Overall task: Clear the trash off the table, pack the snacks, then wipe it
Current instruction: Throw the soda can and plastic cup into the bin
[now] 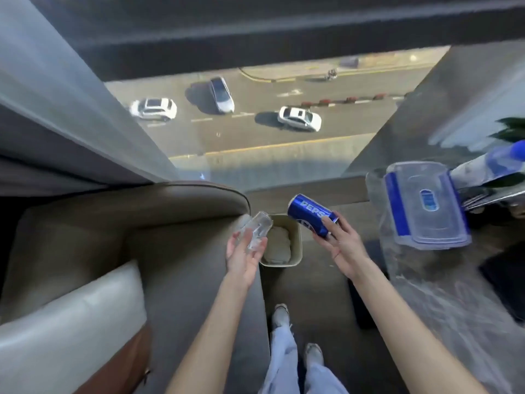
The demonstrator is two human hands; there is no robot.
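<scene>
My right hand grips a blue Pepsi can, tilted with its top end pointing up and left, just right of a beige waste bin on the floor. My left hand holds a crumpled clear plastic bottle over the bin's left rim. Something pale and crumpled lies inside the bin. At the right, a clear container with a blue-clipped lid sits on the glass table.
A beige armchair with a white cushion fills the left. A floor-to-ceiling window ahead looks down on a street. A blue-capped bottle and green leaves sit at the far right edge. My feet stand between the chair and the table.
</scene>
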